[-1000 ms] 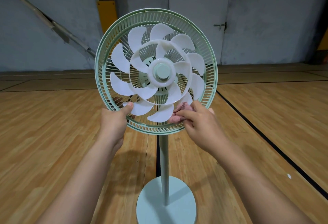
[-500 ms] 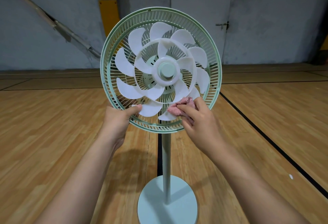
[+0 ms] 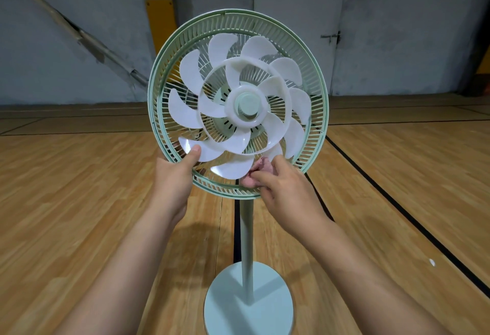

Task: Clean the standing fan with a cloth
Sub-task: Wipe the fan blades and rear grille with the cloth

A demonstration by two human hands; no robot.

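Wiping blade (image 3: pixel 231 169) with cloth (image 3: pixel 255 173) pinched in right hand (image 3: pixel 285 188).
Gripping guard (image 3: pixel 151 96) with left hand (image 3: pixel 178 178) for steadiness; wipe root to tip, lightly.

Most of the pink cloth (image 3: pixel 254 175) is hidden under the pinching fingers of the right hand (image 3: pixel 287 192); fingers of the left hand (image 3: pixel 172 183) vanish behind the guard rim (image 3: pixel 156 101) it grips; well below both grips, the round base (image 3: pixel 225 303) is cut off by the bottom edge.
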